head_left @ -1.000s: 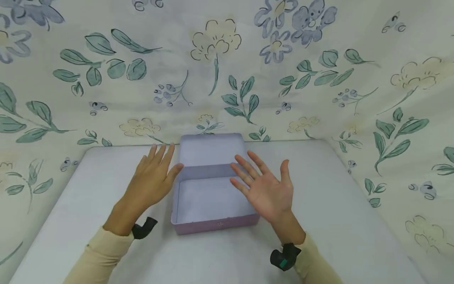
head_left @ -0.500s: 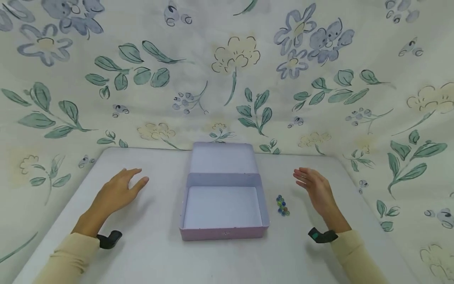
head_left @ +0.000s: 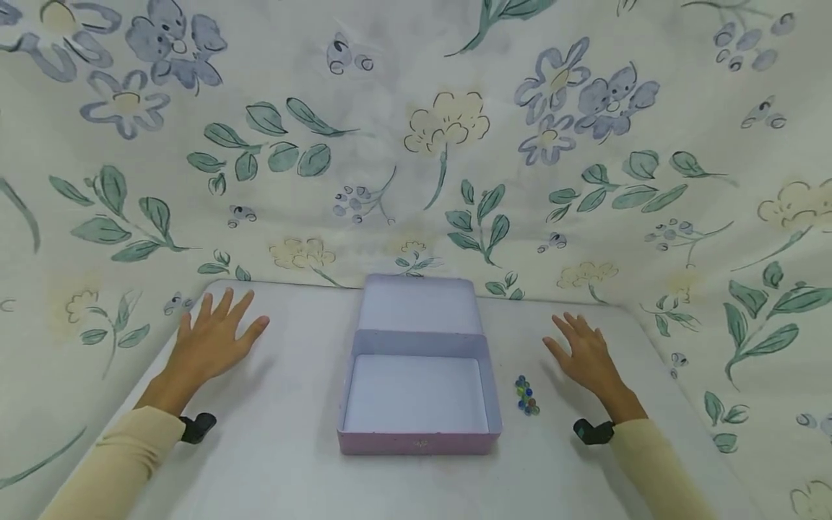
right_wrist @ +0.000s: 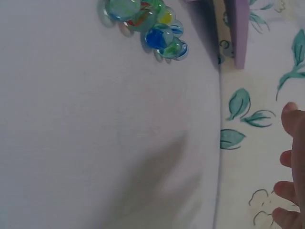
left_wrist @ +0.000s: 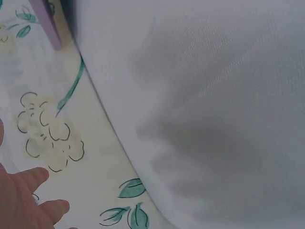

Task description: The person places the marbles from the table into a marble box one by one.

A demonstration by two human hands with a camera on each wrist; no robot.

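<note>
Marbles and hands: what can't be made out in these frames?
- Marbles: too small in the head view to count; in the right wrist view the top edge cuts the cluster off.
- Left hand: the left wrist view shows only fingertips at the corner, so contact with the table is unclear.
- Right hand: the right wrist view's edge cuts it off.
- Box: the front wall hides part of its floor.

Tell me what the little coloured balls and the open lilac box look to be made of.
The small coloured balls look like glass marbles: translucent and glossy, with blue, green and yellow swirls inside and bright highlights. The open lilac rectangular box looks like thin sheet metal with a matte painted finish: slim straight walls, rounded corners and a hinged lid. Stiff plastic cannot be ruled out.
</note>
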